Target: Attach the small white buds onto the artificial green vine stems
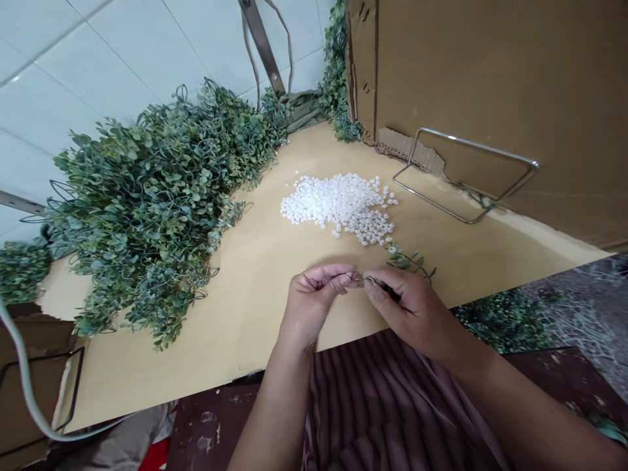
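My right hand is closed around the stem of a green leafy sprig, whose leaves stick out beyond the knuckles. The stem's end points toward my left hand, which pinches with thumb and forefinger. A tiny pale bit shows at those fingertips, too small to make out. Both sets of fingertips nearly meet above the tan board. Just beyond them lies a loose heap of small white beads, with a few scattered at its edges.
A big pile of artificial greenery covers the board's left side. At the right stands a large cardboard box, with a metal wire frame before it. More greenery lies below the board's right edge. A pale cable curves at lower left.
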A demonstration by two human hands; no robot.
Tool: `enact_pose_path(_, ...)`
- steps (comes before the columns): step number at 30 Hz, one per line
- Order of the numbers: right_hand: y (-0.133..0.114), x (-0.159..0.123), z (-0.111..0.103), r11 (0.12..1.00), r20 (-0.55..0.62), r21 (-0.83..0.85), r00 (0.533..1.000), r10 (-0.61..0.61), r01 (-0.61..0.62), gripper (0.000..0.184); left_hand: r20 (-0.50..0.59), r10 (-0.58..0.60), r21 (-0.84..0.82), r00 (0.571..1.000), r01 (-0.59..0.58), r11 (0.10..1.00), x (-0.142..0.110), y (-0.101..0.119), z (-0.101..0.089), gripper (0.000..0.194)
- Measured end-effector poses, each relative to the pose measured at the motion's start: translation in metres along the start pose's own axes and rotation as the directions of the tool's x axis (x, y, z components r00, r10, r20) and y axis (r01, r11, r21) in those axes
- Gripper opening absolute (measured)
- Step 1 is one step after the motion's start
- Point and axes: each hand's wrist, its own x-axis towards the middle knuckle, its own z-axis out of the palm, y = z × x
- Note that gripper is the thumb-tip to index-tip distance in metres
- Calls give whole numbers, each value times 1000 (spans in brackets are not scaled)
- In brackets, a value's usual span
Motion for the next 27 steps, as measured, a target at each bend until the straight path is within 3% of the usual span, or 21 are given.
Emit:
enact_pose_path(8,-2,-2,2,997,10,73,1000,27,-28,21,16,-2,-135,1000,4,991,-2,-6,-3,25)
enact_pose_path(21,-5,-1,6,999,-47,47,999,14,-12,25,-34,-1,-87,999,-2,996,-2,-7,1,25)
enact_pose_path(27,-4,-5,8,1000,-67,31,998,5,-3,25,10,1,-93,1000,0,996,-3,-6,1,27)
